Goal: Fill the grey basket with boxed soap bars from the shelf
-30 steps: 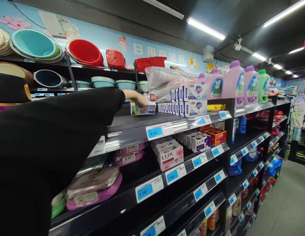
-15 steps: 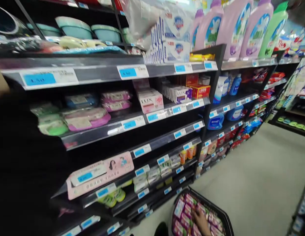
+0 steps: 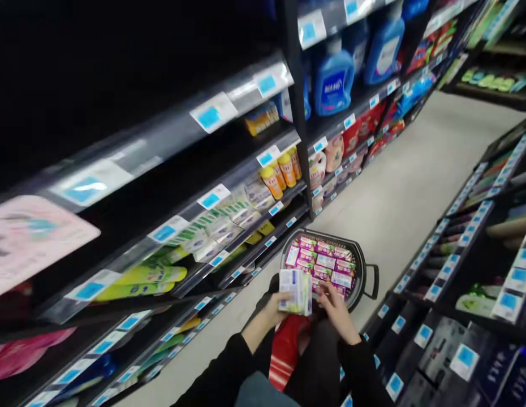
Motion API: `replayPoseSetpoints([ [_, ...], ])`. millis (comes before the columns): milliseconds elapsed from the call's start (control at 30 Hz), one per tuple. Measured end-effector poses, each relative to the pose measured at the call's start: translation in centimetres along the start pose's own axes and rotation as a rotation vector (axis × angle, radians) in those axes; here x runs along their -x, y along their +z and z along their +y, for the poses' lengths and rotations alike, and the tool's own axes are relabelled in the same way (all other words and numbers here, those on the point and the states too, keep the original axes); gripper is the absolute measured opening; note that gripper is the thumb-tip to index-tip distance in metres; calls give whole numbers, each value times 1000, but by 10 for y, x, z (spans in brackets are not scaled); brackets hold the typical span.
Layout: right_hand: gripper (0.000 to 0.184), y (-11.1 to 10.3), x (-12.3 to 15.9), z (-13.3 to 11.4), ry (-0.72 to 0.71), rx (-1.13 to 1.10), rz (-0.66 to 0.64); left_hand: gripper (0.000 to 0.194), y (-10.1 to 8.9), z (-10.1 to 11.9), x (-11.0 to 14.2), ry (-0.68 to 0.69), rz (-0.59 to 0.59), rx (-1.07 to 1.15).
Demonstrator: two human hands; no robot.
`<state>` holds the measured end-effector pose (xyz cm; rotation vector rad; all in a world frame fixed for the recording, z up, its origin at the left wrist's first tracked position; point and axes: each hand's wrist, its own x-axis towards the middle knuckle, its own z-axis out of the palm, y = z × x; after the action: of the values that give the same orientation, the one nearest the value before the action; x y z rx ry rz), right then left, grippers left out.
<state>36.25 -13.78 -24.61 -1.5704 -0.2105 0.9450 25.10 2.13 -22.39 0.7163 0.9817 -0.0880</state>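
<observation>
My left hand [image 3: 274, 310] is closed around the left side of a boxy white pack [image 3: 295, 291] with blue and yellow-green print, held up in front of me. Close to its right side, my right hand [image 3: 334, 310] has its fingers apart and slightly bent, apparently with nothing in them. Beyond both hands a black basket [image 3: 365, 277] stands on the floor, filled with rows of magenta packs [image 3: 324, 260]. The held pack overlaps the basket's near left part. Print on the packs is too blurred to read.
A dark shelf unit on the left holds white-and-green packs [image 3: 223, 226], orange-yellow bottles [image 3: 286, 169] and blue detergent bottles [image 3: 334, 79]. Another low shelf [image 3: 449, 271] runs along the right. Pale aisle floor [image 3: 432, 147] stretches ahead between them.
My view has swung down towards the basket. My left hand is now visible with the white pack. My right hand, earlier over the magenta packs, is now beside the held pack.
</observation>
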Motion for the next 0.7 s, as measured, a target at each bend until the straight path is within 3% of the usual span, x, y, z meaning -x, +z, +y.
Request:
replayPoseSetpoints([
  [67, 59, 6, 0, 45, 79, 21, 39, 57, -11, -46, -32, -88, -53, -86],
  [133, 55, 12, -5, 88, 136, 20, 69, 63, -25, -74, -58, -89, -61, -210],
  [233, 48, 20, -23, 140, 146, 38, 103, 67, -48, -93, -93, 41, 14, -478],
  [367, 51, 35, -71, 183, 106, 36, 120, 52, -75, -105, -135, 234, 202, -789],
  [467, 53, 49, -106, 199, 80, -22, 109, 40, -91, -107, -160, 320, 266, -834],
  [567, 55, 62, -126, 199, 118, -108, 81, 33, -104, -103, -178, 308, 310, -756],
  [700, 55, 76, -124, 168, 180, -340, 39, 32, -116, -93, -184, 160, 312, -282],
])
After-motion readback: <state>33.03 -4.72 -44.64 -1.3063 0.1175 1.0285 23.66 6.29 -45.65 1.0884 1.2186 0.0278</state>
